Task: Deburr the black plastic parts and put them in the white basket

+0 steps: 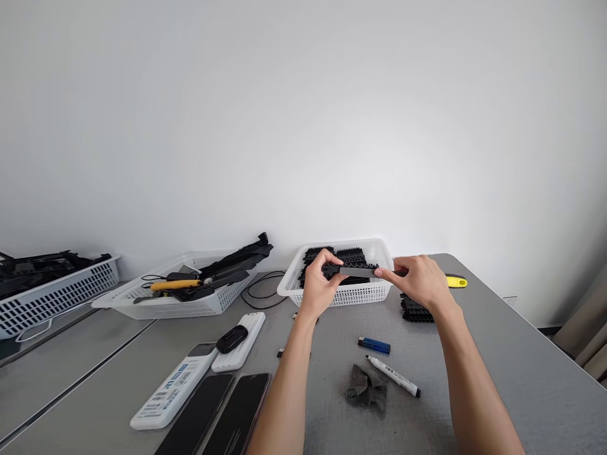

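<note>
My left hand [321, 283] pinches the left end of a black toothed strip [331, 270], raised in front of a white basket [341, 296] of black parts. My right hand [420, 278] is wrapped round a tool with a yellow handle end [456, 282], which sticks out to the right of the hand. A flat grey blade [356, 272] spans the gap between my hands and lies along the strip. The fingertips of my right hand are at the blade's right end. Just below my right hand, a stack of black toothed parts [416, 311] rests on the table.
A blue lighter [374, 345], a white marker [393, 376] and a grey cloth [367, 388] lie in front. Power banks [175, 385] and two phones [237, 414] are at left. Further left stand a tool basket [190, 308] and a basket of black parts [61, 294].
</note>
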A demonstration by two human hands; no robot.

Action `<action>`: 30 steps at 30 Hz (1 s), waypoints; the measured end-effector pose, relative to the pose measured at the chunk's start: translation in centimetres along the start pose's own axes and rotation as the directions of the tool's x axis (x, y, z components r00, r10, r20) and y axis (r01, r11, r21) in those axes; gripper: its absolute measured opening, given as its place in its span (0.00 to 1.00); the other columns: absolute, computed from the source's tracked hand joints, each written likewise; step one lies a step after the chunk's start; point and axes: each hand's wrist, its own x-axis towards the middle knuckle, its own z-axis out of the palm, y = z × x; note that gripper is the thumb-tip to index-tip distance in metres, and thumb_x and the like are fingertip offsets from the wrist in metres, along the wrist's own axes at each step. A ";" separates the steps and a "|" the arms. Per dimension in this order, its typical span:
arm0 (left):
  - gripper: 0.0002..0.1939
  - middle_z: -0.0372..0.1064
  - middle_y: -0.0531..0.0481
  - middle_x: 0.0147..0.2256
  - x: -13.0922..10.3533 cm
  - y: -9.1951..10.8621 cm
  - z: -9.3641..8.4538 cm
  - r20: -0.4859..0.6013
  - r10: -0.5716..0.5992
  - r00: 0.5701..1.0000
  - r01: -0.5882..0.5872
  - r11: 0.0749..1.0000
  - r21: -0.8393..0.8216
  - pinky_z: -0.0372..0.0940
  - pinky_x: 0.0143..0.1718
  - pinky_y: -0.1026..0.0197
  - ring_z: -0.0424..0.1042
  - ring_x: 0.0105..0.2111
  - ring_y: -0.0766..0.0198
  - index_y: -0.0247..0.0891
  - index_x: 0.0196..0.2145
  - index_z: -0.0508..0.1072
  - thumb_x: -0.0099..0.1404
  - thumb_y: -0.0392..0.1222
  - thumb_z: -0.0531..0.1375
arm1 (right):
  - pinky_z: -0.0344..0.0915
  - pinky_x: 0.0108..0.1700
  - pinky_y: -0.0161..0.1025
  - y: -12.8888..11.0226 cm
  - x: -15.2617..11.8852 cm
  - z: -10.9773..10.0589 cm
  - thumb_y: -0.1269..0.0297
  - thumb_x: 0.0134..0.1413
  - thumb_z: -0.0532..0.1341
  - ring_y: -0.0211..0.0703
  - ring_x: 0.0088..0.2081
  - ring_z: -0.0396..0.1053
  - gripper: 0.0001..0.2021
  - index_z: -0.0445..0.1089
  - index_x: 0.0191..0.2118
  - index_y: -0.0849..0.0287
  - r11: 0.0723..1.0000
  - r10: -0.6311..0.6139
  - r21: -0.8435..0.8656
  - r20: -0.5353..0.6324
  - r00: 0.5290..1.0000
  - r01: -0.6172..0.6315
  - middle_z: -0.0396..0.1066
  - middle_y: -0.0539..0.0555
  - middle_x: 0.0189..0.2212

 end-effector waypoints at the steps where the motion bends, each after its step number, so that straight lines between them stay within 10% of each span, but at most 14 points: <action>1: 0.10 0.68 0.51 0.31 0.0 0.0 0.0 0.000 0.003 1.000 -0.003 1.000 -0.002 0.62 0.35 0.59 0.68 0.34 0.60 0.41 0.30 0.68 0.56 0.40 0.67 | 0.41 0.25 0.37 -0.1 0.0 0.0 0.30 0.55 0.53 0.38 0.20 0.48 0.34 0.54 0.17 0.57 1.000 -0.001 0.001 -0.001 1.000 0.001 0.52 0.49 0.14; 30: 0.13 0.68 0.53 0.31 0.5 -1.4 -1.0 -0.013 -0.068 0.998 0.067 0.997 -0.035 0.60 0.42 0.59 0.68 0.36 0.60 0.40 0.30 0.68 0.51 0.40 0.68 | 0.42 0.24 0.37 2.9 0.3 -0.8 0.31 0.53 0.56 0.37 0.21 0.43 0.33 0.51 0.18 0.56 0.999 0.037 0.010 0.067 0.997 -0.038 0.48 0.47 0.15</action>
